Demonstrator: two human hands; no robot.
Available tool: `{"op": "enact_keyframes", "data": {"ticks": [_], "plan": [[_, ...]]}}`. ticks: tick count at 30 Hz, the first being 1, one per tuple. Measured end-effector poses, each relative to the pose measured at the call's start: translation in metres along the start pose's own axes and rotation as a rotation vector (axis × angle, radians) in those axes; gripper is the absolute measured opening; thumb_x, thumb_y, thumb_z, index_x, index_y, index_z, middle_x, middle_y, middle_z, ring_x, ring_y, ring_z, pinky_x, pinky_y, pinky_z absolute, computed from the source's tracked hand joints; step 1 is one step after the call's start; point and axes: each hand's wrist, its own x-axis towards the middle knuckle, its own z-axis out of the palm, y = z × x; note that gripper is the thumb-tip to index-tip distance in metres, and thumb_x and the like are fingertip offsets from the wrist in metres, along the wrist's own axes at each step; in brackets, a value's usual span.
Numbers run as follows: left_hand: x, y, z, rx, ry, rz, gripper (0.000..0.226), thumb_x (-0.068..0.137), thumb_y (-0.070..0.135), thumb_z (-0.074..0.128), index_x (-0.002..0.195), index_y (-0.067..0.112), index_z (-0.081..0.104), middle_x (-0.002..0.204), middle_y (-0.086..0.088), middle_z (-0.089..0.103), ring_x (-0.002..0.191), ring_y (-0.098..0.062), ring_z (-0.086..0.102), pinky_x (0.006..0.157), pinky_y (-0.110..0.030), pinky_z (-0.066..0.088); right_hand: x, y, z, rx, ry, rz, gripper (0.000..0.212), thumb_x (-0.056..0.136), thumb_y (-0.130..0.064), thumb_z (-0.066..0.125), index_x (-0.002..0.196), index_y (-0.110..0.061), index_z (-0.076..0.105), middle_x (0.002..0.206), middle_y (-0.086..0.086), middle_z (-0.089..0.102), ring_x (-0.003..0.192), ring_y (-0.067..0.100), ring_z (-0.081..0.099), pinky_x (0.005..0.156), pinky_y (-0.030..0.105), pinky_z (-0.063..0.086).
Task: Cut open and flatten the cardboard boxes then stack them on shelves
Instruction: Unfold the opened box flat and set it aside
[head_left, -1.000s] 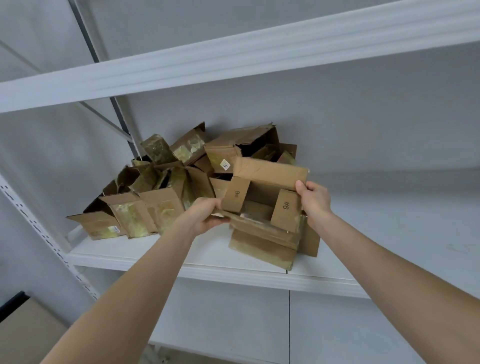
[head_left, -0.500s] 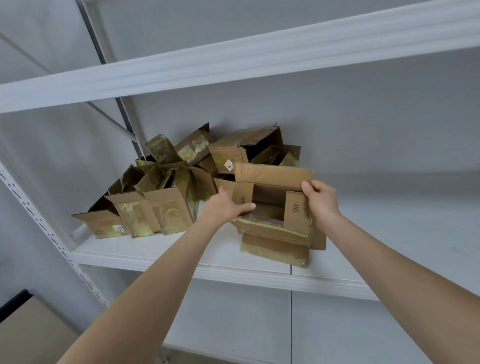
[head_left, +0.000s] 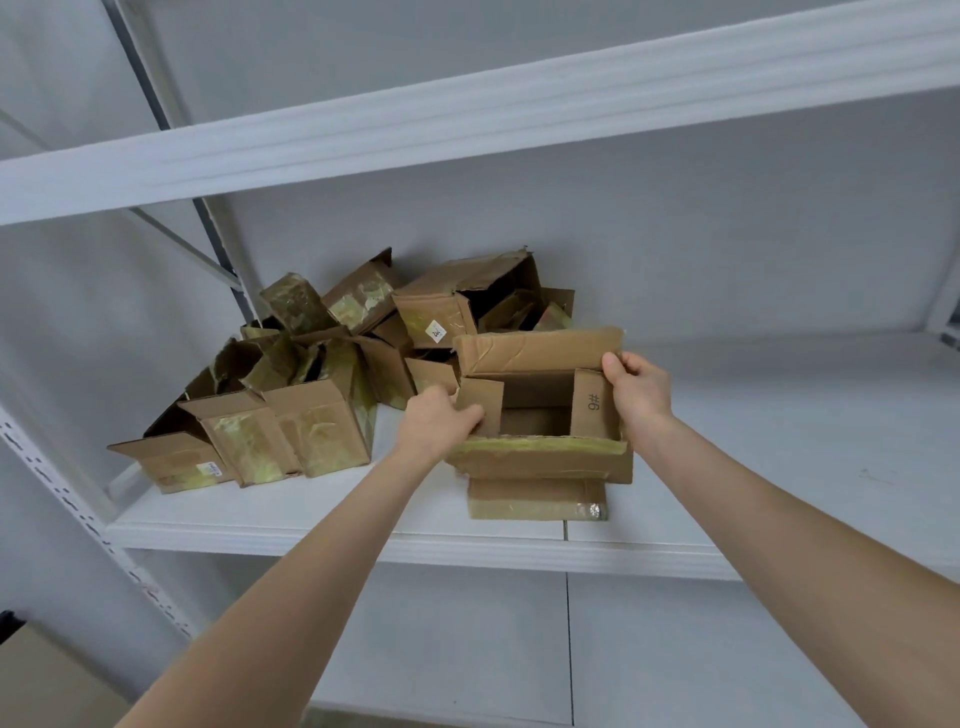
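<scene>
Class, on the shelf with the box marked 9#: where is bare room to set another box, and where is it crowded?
Bare: the shelf right of the 9# box, and a strip along its front edge before the pile of boxes. Crowded: the left back, where the pile sits.

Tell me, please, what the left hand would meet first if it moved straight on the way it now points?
The left hand points up and rightward and grips the left side flap of the open box. That flap comes first; beyond it probably the box's hollow inside, though depth is unclear.
</scene>
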Motion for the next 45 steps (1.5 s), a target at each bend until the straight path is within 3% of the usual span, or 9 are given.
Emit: {"op": "enact_keyframes", "data": {"ticks": [5, 11, 18, 23, 25, 31, 35, 40, 45], "plan": [[-0.004, 0.007, -0.001, -0.102, -0.109, -0.075, 0.049, 0.082, 0.057, 0.066, 0.08, 0.016, 0.041, 0.078, 0.002, 0.045, 0.069, -0.01, 0.044, 0.063, -0.023, 0.039, -0.01, 0.003, 0.005, -0.029, -0.034, -0.065, 0.016, 0.102, -0.03, 0.048, 0.095, -0.023, 0.06, 0.09, -0.001, 0.059, 0.087, 0.017, 0.055, 0.077, 0.03, 0.047], [0.004, 0.01, -0.004, -0.143, -0.063, -0.169, 0.081, 0.076, 0.056, 0.074, 0.128, 0.003, 0.041, 0.115, -0.009, 0.057, 0.105, -0.028, 0.059, 0.08, -0.035, 0.051, -0.016, -0.01, 0.007, 0.016, -0.033, -0.152, 0.017, 0.101, -0.031, 0.049, 0.099, -0.022, 0.063, 0.087, -0.006, 0.06, 0.078, 0.007, 0.054, 0.065, 0.022, 0.044], [-0.009, 0.0, 0.018, -0.242, 0.023, -0.011, 0.05, 0.09, 0.034, 0.061, 0.132, 0.011, 0.045, 0.121, -0.009, 0.059, 0.104, -0.026, 0.057, 0.08, -0.034, 0.047, -0.011, 0.001, -0.004, -0.149, 0.01, -0.074, 0.025, 0.102, -0.034, 0.046, 0.116, -0.019, 0.06, 0.116, 0.005, 0.063, 0.106, 0.024, 0.056, 0.085, 0.032, 0.043], [-0.01, -0.001, 0.023, -0.302, 0.047, -0.004, 0.045, 0.094, 0.033, 0.055, 0.133, 0.013, 0.043, 0.117, -0.008, 0.058, 0.102, -0.025, 0.057, 0.085, -0.037, 0.051, -0.025, 0.009, 0.007, -0.3, -0.149, -0.069, 0.112, 0.057, -0.055, 0.086, 0.147, -0.018, 0.03, 0.143, 0.004, 0.046, 0.132, 0.025, 0.045, 0.107, 0.041, 0.04], [-0.009, -0.003, 0.023, -0.312, 0.039, -0.003, 0.045, 0.094, 0.033, 0.054, 0.133, 0.013, 0.043, 0.118, -0.008, 0.058, 0.103, -0.026, 0.057, 0.082, -0.036, 0.051, -0.027, 0.011, 0.01, -0.493, -0.11, -0.067, 0.125, 0.059, -0.051, 0.087, 0.153, -0.019, 0.012, 0.149, 0.008, 0.034, 0.131, 0.03, 0.046, 0.104, 0.044, 0.044], [-0.004, -0.017, 0.016, -0.458, -0.025, -0.014, 0.035, 0.094, 0.03, 0.052, 0.126, 0.016, 0.05, 0.11, -0.011, 0.064, 0.101, -0.029, 0.062, 0.09, -0.048, 0.055, -0.022, 0.013, -0.004, -0.526, -0.236, -0.115, 0.086, 0.079, -0.018, 0.071, 0.151, -0.023, 0.025, 0.131, 0.01, 0.048, 0.11, 0.027, 0.054, 0.082, 0.034, 0.05], [0.0, -0.022, 0.014, -0.541, -0.085, 0.007, 0.028, 0.098, 0.023, 0.048, 0.126, 0.02, 0.048, 0.112, -0.013, 0.062, 0.096, -0.024, 0.062, 0.078, -0.034, 0.058, -0.026, 0.011, -0.019, -0.296, -0.363, -0.054, 0.077, 0.086, -0.008, 0.061, 0.152, -0.03, 0.028, 0.111, -0.005, 0.056, 0.089, 0.01, 0.054, 0.066, 0.021, 0.042], [0.003, -0.033, 0.003, -0.628, -0.164, 0.027, 0.025, 0.102, 0.015, 0.039, 0.125, 0.017, 0.049, 0.11, -0.009, 0.062, 0.099, -0.022, 0.061, 0.07, -0.023, 0.054, -0.024, 0.01, -0.035, -0.128, -0.467, -0.029, 0.069, 0.09, 0.005, 0.049, 0.15, -0.027, 0.034, 0.126, -0.006, 0.05, 0.112, 0.011, 0.049, 0.089, 0.023, 0.042], [0.005, -0.056, -0.006, -0.756, -0.204, -0.073, 0.026, 0.101, 0.009, 0.04, 0.125, 0.012, 0.048, 0.117, -0.012, 0.059, 0.099, -0.023, 0.059, 0.075, -0.03, 0.052, -0.012, 0.012, -0.06, 0.123, -0.464, 0.128, 0.055, 0.093, 0.009, 0.037, 0.131, -0.027, 0.053, 0.114, 0.002, 0.062, 0.094, 0.019, 0.058, 0.079, 0.031, 0.048]]}}
